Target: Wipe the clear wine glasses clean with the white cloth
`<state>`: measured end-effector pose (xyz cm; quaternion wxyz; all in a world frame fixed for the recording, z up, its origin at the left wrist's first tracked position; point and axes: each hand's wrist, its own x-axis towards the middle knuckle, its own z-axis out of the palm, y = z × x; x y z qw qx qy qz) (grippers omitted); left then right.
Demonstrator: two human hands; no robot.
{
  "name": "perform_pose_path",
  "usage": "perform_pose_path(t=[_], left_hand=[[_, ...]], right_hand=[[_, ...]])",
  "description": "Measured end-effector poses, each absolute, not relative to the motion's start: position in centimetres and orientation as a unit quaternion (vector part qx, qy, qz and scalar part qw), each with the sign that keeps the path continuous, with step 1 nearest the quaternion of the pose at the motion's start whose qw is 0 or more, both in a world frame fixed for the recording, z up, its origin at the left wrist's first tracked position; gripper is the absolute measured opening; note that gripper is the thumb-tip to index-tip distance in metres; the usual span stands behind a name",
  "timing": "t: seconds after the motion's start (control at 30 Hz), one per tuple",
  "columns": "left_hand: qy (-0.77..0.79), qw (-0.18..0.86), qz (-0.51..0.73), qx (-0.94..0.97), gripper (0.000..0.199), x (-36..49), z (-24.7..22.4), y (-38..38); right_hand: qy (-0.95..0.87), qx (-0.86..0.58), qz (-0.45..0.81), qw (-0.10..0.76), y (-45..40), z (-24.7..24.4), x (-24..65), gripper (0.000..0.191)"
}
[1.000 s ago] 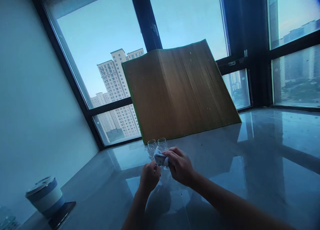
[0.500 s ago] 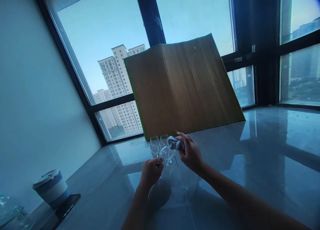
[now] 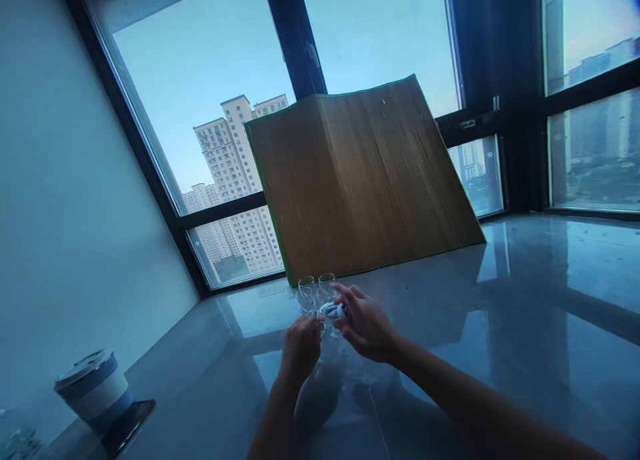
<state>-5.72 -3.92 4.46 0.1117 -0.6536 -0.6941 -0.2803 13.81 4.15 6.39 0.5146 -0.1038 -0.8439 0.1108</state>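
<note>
Whitish cloth [image 3: 342, 311], mostly hidden, is bunched in the curled fingers of the right hand [image 3: 369, 327] against a clear glass [image 3: 327, 309]; the left hand [image 3: 301, 342] pinches its near end. Two stemmed glasses [image 3: 307, 292] blur together just behind. Lower left, a clear container [image 3: 16, 439] is cut off.

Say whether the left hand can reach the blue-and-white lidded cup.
Probably, once free: only glossy surface shows between the lidded cup and the left hand, which seems to hold clear glassware.
</note>
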Motion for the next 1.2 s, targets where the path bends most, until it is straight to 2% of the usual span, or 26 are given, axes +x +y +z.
perform_pose_path(t=[0.13, 0.27, 0.37, 0.7, 1.0, 1.2], left_hand=[[-0.689, 0.108, -0.301, -0.651, 0.031, -6.1, 4.2, -3.7], [-0.689, 0.096, -0.307, -0.650, 0.030, -6.2, 4.0, -3.7], [-0.698, 0.088, -0.301, -0.644, 0.031, -6.2, 4.1, -3.8], [-0.729, 0.142, -0.203, -0.638, 0.026, -5.9, 4.3, -3.9], [-0.727, 0.184, -0.241, -0.617, 0.023, -6.3, 5.2, -4.3], [-0.702, 0.202, -0.265, -0.629, 0.024, -6.2, 5.2, -4.6]], right_hand=[[-0.809, -0.119, 0.112, 0.564, 4.3, 5.5, 13.2, 0.070], [-0.741, -0.165, 0.113, 0.641, 4.9, 5.0, 12.6, 0.064], [-0.708, -0.202, 0.128, 0.665, 5.1, 5.0, 12.3, 0.061], [-0.793, -0.209, 0.238, 0.521, 3.6, 6.0, 12.9, 0.058], [-0.842, -0.110, 0.290, 0.441, 4.5, 5.4, 12.7, 0.107], [-0.851, -0.131, 0.282, 0.422, 4.4, 5.9, 13.0, 0.106]])
